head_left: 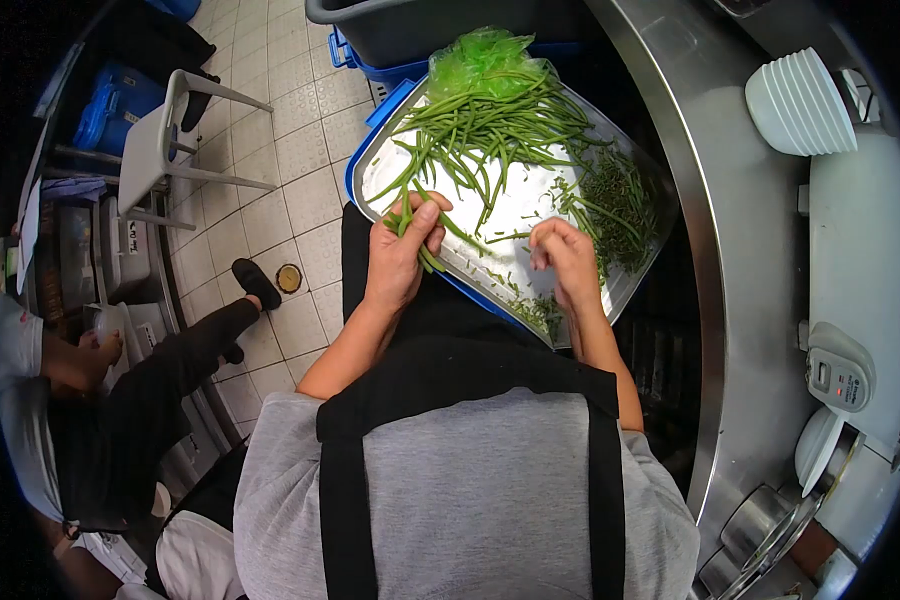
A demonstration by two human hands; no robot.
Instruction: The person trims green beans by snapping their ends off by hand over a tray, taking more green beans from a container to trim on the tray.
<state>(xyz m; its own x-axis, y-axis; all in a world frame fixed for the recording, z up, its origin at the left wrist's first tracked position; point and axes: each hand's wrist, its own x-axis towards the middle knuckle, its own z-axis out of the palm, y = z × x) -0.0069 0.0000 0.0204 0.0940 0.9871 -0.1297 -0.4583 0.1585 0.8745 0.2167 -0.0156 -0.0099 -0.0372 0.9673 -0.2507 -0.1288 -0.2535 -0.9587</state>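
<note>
My left hand [406, 244] is closed round a few green beans [448, 228], which stick out past the fingers over the tray's near left edge. To its right, my right hand [567, 262] hovers above the tray with fingers curled together; whether anything is pinched in them is hidden. Beneath both hands lies a shallow metal tray [526, 208]. A heap of whole green beans [510, 118] covers its far part, beside a green plastic bag [482, 66]. Small trimmed bean ends [618, 205] are piled along the right side, with more scraps [538, 312] near the front corner.
A blue-rimmed tub [356, 180] is under the tray, and a grey bin [440, 30] stands behind. A steel counter [705, 180] curves along the right, with stacked white bowls [800, 103] and a kitchen scale [838, 372]. At left are a white stool [150, 150] and a seated person [120, 400].
</note>
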